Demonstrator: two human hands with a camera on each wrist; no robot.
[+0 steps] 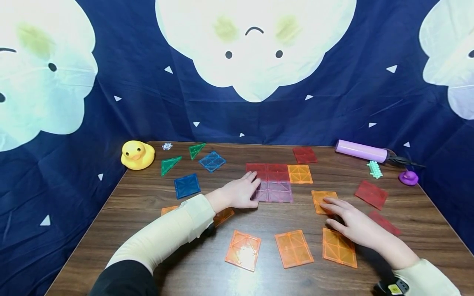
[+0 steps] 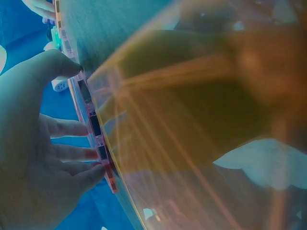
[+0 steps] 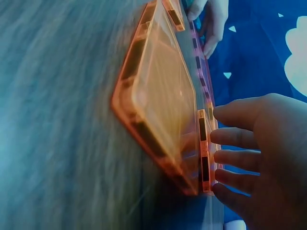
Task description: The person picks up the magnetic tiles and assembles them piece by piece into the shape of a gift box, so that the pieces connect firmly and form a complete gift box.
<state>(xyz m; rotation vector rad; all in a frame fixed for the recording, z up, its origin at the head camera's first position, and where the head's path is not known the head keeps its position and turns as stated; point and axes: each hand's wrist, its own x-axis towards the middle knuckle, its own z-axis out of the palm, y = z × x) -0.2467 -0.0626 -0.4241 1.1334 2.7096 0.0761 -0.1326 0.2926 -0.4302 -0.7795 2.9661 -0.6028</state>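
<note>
While the left hand (image 1: 242, 192) lies flat with straight fingers touching the left edge of the flat block of joined translucent plastic squares (image 1: 277, 179) (red and orange at the back, pink in front), the right hand (image 1: 349, 224) rests with relaxed, extended fingers on a loose translucent orange square tile (image 1: 321, 199). That tile lies just right of the block and apart from it, so the right hand is the nearer one, and the block sits to its left across a strip of bare brown wooden table (image 1: 148, 201). The block's long axis runs left to right.

The head view gives this layout. The left wrist view shows instead the fingertips (image 2: 88, 154) against the pink tile edge (image 2: 96, 139), with an orange tile close before the lens. The right wrist view shows fingers (image 3: 235, 136) at an orange tile's rim (image 3: 204, 143), not curled round it.

Right of the block lie dark red tiles (image 1: 371, 193).
</note>
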